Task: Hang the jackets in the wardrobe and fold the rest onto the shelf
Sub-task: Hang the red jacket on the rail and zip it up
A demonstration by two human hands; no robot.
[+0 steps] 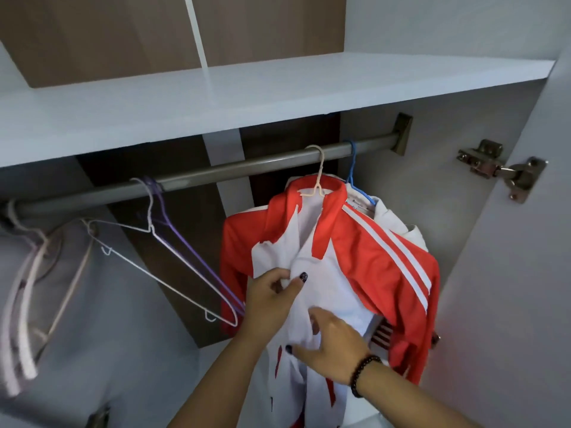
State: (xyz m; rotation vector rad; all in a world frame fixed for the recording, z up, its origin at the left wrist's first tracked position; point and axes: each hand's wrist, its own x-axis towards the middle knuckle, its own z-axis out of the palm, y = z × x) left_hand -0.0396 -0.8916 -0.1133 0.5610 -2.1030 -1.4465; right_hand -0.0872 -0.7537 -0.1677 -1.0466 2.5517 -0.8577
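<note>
The only writing I can find is a small label (358, 205) inside the collar of the white garment (392, 223) at about two o'clock, and it is too blurred to read. The three white stripes (398, 257) down the shoulder carry no legible name.

My red and white track jacket (355, 251) hangs on a cream hanger (318, 180) from the grey rail (216, 171), right of centre. The white garment behind it sits on a blue hanger (355, 177) and is mostly hidden; I see only its collar and one shoulder. The jacket's hem runs out of view at six o'clock.

The jacket has a red collar, red shoulders and sleeves, and white front panels that lie open.

My left hand (272, 298) pinches the edge of a white front panel between thumb and fingers. My right hand (330, 350), just below it at five o'clock, has curled fingers gathering the white fabric lower down; a dark bead bracelet (364, 375) circles that wrist. The hands are near but not touching.

At nine o'clock empty wire hangers (173, 257), white and purple, dangle tilted, and pale padded ones (21, 319) blur near the edge. The pale shelf (247, 94) spans overhead at twelve. A metal hinge (500, 171) sits at three.
</note>
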